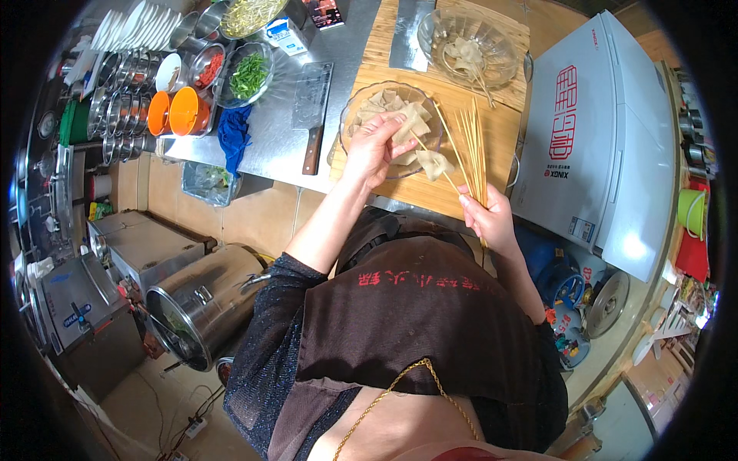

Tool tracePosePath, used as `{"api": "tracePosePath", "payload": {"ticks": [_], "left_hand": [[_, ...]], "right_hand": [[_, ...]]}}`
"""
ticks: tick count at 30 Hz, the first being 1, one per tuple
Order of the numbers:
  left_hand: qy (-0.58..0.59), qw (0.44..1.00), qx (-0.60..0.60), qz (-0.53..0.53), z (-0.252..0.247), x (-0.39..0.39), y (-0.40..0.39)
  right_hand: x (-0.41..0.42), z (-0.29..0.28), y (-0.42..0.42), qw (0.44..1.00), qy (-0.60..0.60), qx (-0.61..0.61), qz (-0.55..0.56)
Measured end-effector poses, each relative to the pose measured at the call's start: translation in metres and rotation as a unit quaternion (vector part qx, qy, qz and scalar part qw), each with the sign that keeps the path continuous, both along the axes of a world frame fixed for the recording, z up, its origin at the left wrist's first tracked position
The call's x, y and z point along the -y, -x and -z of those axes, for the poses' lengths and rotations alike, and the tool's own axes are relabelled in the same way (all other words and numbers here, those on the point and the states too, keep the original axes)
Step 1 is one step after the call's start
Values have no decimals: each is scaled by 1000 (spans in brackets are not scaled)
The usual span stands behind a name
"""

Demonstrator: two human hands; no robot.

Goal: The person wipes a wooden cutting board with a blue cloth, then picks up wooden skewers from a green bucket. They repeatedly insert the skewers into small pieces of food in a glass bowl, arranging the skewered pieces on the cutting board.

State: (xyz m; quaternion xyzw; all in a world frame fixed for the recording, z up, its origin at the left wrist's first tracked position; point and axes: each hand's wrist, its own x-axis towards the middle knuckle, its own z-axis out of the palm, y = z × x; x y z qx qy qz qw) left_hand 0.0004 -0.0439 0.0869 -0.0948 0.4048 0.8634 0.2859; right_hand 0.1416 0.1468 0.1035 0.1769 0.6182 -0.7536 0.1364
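Note:
My left hand (372, 147) pinches a thin, pale beige food sheet (414, 122) over a clear scalloped bowl (349, 104) that holds a pile of similar sheets. One bamboo skewer runs up to that sheet, and another folded piece (433, 165) is threaded lower on it. My right hand (489, 216) grips the skewer's lower end along with a bundle of bamboo skewers (474, 147) that fans upward. Behind the bundle, a second clear bowl (507, 55) holds threaded pieces, with skewer ends over its rim. Both bowls are on bamboo boards (380, 75).
A cleaver (311, 109) lies on the steel counter, left of the board. Beyond it are a blue cloth (233, 138), orange cups (189, 111), and bowls of chopped greens (248, 76) and red pieces (211, 70). A white chest freezer (588, 138) borders the right side.

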Motion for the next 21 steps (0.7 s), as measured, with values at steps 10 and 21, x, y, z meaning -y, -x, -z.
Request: {"api": "tracePosePath", "payload": {"ticks": [10,21], "left_hand": [[288,917,-275,22,15,1,-1],[185,976,-110,33,20,1,-1]], "right_hand": [[7,-11,8,999,-31,23,9],[14,3,16,999,-27,31,10]]}}
